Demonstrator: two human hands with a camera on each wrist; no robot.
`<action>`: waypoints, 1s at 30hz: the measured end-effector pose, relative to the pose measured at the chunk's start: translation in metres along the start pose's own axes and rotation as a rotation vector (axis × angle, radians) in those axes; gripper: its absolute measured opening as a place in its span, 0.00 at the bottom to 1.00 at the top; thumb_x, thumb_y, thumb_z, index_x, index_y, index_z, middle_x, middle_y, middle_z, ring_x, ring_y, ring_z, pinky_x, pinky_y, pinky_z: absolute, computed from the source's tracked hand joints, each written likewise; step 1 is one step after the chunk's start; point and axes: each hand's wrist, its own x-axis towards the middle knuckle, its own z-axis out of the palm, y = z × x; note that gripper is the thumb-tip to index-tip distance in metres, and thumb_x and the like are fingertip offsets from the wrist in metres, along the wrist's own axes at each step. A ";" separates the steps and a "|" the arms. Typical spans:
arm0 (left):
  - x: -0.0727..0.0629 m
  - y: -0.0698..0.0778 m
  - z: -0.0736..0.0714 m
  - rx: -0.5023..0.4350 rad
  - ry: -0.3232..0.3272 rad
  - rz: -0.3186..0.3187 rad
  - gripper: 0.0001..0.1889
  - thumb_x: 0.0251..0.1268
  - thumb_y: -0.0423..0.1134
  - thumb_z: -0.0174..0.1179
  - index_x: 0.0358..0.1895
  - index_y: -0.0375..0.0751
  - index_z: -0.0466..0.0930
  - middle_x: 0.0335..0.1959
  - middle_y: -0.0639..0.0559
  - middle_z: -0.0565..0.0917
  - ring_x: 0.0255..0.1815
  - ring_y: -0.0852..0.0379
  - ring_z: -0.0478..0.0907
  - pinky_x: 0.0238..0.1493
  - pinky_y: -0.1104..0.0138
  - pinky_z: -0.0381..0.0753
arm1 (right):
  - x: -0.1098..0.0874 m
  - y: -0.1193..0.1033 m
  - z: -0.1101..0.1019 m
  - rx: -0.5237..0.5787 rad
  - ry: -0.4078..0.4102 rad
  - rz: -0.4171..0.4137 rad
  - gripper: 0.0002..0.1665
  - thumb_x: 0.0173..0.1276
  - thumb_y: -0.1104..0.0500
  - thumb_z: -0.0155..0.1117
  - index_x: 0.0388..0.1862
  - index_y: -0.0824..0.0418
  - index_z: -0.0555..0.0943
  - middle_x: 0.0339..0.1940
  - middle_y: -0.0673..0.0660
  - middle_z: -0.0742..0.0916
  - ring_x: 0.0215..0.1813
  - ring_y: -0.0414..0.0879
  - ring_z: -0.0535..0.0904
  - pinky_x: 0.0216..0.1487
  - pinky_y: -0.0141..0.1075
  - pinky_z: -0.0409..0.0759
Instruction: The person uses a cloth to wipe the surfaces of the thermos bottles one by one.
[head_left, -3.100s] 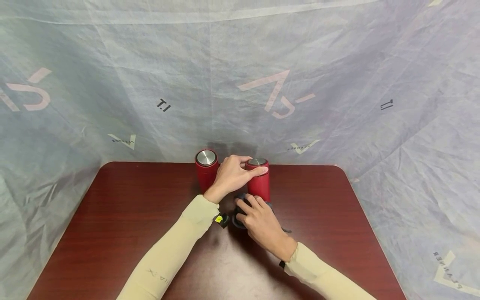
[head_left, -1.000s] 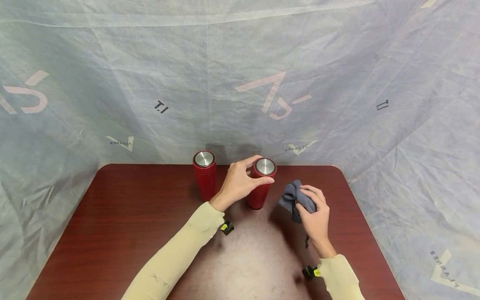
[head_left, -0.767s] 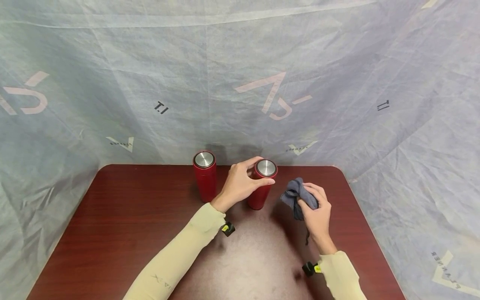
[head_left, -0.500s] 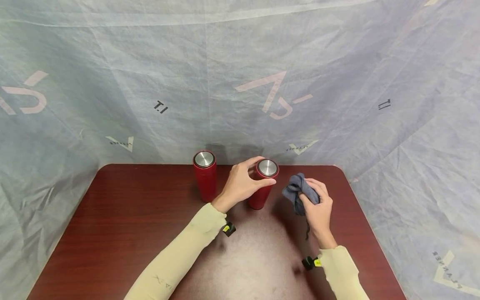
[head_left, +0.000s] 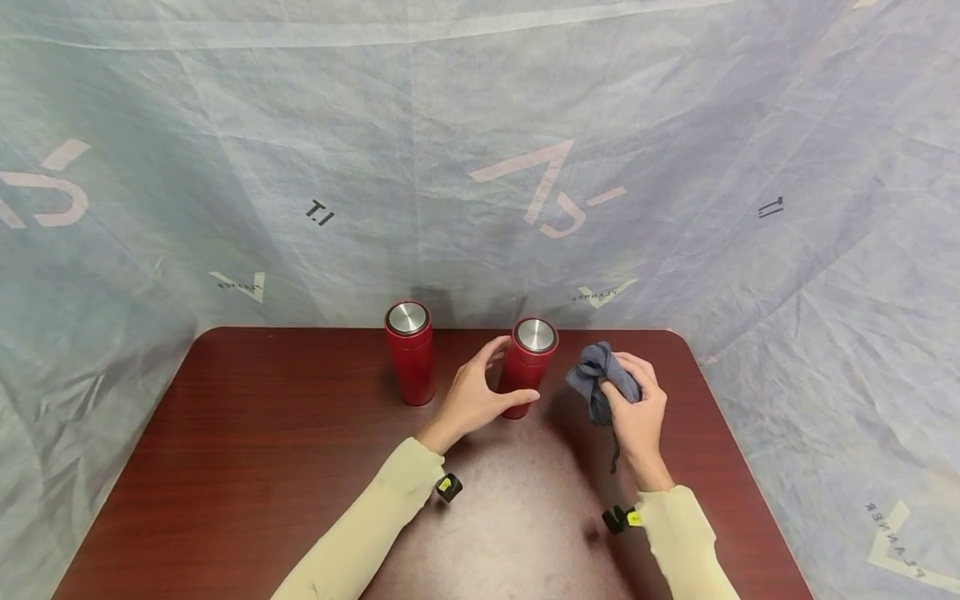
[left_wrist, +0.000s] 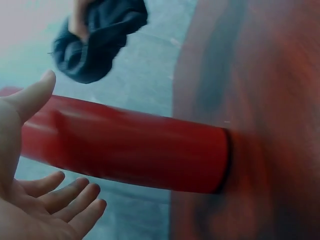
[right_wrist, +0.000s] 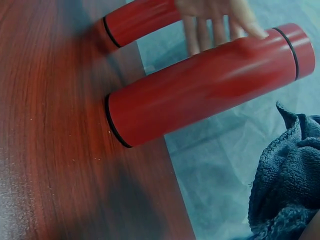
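Observation:
Two red thermos bottles with round steel lid tops stand upright near the table's back edge. My left hand (head_left: 471, 398) is at the left side of the right thermos (head_left: 528, 367), thumb in front of it and fingers behind. In the left wrist view those fingers (left_wrist: 75, 200) are spread, with a gap between them and the red body. My right hand (head_left: 641, 423) grips a bunched grey-blue towel (head_left: 592, 379) in the air, right of that thermos. The towel's fuzzy weave shows in the right wrist view. The other thermos (head_left: 412, 367) stands untouched to the left.
The dark red wooden table (head_left: 285, 450) has rounded back corners. Grey fabric sheeting (head_left: 375, 167) with printed marks rises behind it and along both sides. A dark cord hangs below the right hand, and each wrist carries a small black camera.
My left hand has let go of the right thermos's top and slid down beside its body. Earlier, my right hand moved from low before that thermos to its right, carrying the towel.

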 end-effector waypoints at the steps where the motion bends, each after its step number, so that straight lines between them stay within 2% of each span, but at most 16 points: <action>1: -0.001 -0.003 0.002 0.007 0.005 -0.002 0.50 0.52 0.60 0.83 0.80 0.61 0.68 0.72 0.57 0.79 0.70 0.51 0.79 0.69 0.47 0.79 | 0.001 0.000 0.000 -0.005 0.004 -0.002 0.20 0.65 0.79 0.71 0.55 0.70 0.89 0.60 0.62 0.86 0.63 0.44 0.79 0.65 0.32 0.71; 7: -0.002 -0.013 0.011 0.024 0.018 0.017 0.52 0.54 0.60 0.82 0.82 0.53 0.67 0.73 0.53 0.78 0.70 0.48 0.77 0.68 0.44 0.79 | 0.005 -0.002 0.004 -0.015 0.018 0.019 0.20 0.64 0.78 0.72 0.55 0.71 0.89 0.58 0.58 0.86 0.61 0.42 0.79 0.64 0.31 0.70; 11: -0.001 -0.014 0.015 -0.008 0.031 0.053 0.49 0.56 0.53 0.83 0.81 0.52 0.69 0.67 0.54 0.82 0.63 0.51 0.80 0.65 0.43 0.82 | 0.006 -0.004 0.004 -0.003 0.014 0.032 0.20 0.66 0.78 0.71 0.56 0.70 0.89 0.59 0.56 0.86 0.62 0.43 0.79 0.65 0.32 0.70; 17: 0.004 -0.015 0.018 0.003 0.065 0.104 0.44 0.57 0.51 0.83 0.78 0.53 0.73 0.60 0.57 0.86 0.54 0.57 0.85 0.57 0.56 0.86 | 0.006 -0.003 0.003 0.011 0.008 0.040 0.20 0.66 0.78 0.70 0.57 0.71 0.88 0.59 0.56 0.85 0.63 0.45 0.78 0.65 0.34 0.70; 20: 0.007 -0.014 0.017 0.043 0.056 0.122 0.45 0.59 0.51 0.82 0.79 0.49 0.71 0.63 0.54 0.85 0.55 0.56 0.86 0.57 0.57 0.86 | 0.006 -0.004 0.003 0.014 0.007 0.043 0.20 0.67 0.78 0.70 0.57 0.71 0.88 0.59 0.56 0.85 0.63 0.45 0.78 0.65 0.34 0.70; 24: 0.010 -0.012 0.014 0.149 0.031 0.120 0.46 0.61 0.54 0.80 0.80 0.45 0.70 0.64 0.52 0.84 0.57 0.54 0.85 0.58 0.54 0.85 | 0.006 -0.004 0.003 0.011 0.006 0.043 0.20 0.66 0.78 0.70 0.57 0.71 0.88 0.60 0.58 0.85 0.63 0.45 0.79 0.64 0.33 0.71; 27: 0.013 -0.011 0.012 0.208 0.014 0.109 0.45 0.61 0.57 0.79 0.79 0.45 0.71 0.63 0.52 0.83 0.57 0.53 0.84 0.57 0.53 0.84 | 0.006 -0.003 0.003 0.009 0.004 0.039 0.20 0.66 0.78 0.70 0.56 0.71 0.88 0.60 0.60 0.85 0.62 0.44 0.79 0.64 0.32 0.71; 30: 0.014 -0.011 0.010 0.227 0.004 0.108 0.45 0.61 0.57 0.79 0.78 0.46 0.72 0.64 0.53 0.84 0.57 0.53 0.84 0.57 0.53 0.84 | 0.006 -0.004 0.004 0.008 0.001 0.032 0.20 0.65 0.78 0.71 0.56 0.71 0.89 0.59 0.59 0.86 0.62 0.44 0.79 0.63 0.32 0.71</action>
